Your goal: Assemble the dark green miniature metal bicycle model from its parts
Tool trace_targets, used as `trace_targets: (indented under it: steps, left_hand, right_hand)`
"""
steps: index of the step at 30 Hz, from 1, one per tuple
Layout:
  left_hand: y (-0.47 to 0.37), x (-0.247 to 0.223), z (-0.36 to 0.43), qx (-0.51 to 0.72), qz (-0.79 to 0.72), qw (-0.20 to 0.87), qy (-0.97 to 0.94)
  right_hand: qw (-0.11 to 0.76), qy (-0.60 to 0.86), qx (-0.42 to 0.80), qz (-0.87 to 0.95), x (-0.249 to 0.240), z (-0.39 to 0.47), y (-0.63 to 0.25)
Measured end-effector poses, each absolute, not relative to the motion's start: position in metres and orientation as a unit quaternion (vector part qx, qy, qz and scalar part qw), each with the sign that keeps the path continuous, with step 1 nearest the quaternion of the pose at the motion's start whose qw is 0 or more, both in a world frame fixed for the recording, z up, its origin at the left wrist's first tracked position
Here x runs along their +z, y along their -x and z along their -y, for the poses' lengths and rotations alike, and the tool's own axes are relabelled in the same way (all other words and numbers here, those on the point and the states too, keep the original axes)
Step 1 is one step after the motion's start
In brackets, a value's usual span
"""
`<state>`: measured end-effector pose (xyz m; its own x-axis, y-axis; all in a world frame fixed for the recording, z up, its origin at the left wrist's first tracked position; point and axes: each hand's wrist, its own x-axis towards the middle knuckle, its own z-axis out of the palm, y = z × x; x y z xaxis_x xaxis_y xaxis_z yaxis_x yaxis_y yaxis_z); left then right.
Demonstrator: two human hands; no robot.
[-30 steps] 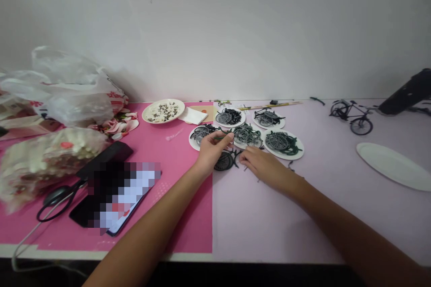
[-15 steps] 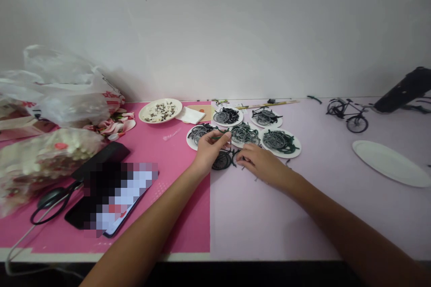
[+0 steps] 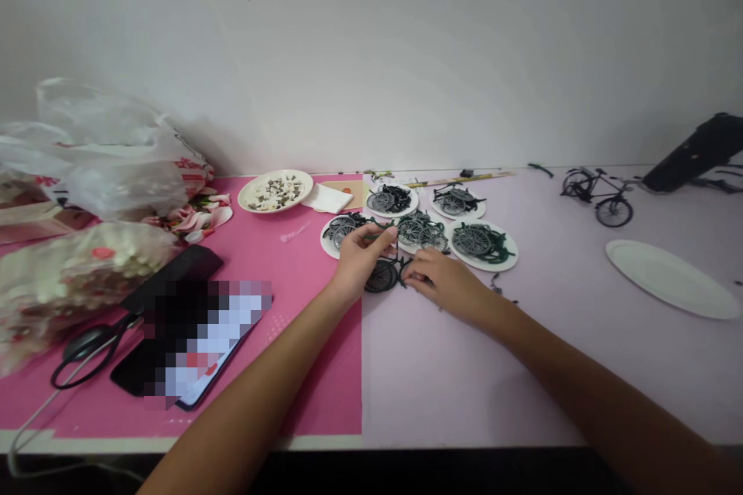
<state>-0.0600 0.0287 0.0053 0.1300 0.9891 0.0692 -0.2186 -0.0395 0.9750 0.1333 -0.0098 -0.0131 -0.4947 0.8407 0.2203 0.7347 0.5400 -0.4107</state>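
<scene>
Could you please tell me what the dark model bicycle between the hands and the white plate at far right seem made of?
Dark model bicycle: probably plastic, dull black, judging by its thin, evenly coloured parts; painted metal possible. White plate: perhaps plastic or ceramic; smooth, uniform surface.

Five plates (image 3: pixel 498 265) of bicycle parts (image 3: pixel 473 240) — one oval plate (image 3: pixel 670 278) — two hands (image 3: pixel 358 261).
</scene>
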Motion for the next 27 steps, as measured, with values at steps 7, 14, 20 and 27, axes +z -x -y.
trace_targets:
  steps: [7, 14, 20, 27]
  left_hand:
    - [0.0603, 0.0072, -0.0277, 0.528, -0.396, 0.57, -0.489]
    - [0.0608, 0.0044, -0.0293, 0.522, -0.396, 0.564, -0.503]
    - [0.0604, 0.0066, -0.0271, 0.523, -0.397, 0.562, -0.504]
    - [0.0593, 0.0062, -0.0265, 0.532, -0.385, 0.561, -0.505]
  right_hand:
    - [0.212, 0.466, 0.147, 0.846, -0.0101, 0.0087, -0.1334]
    - [0.203, 0.453, 0.141, 0.857, -0.0125, 0.0092, -0.1321]
    - [0.196, 0.454, 0.139, 0.858, -0.0131, 0.0089, -0.1304]
    - [0.155, 0.475, 0.119, 0.858, -0.02, 0.0071, -0.1241]
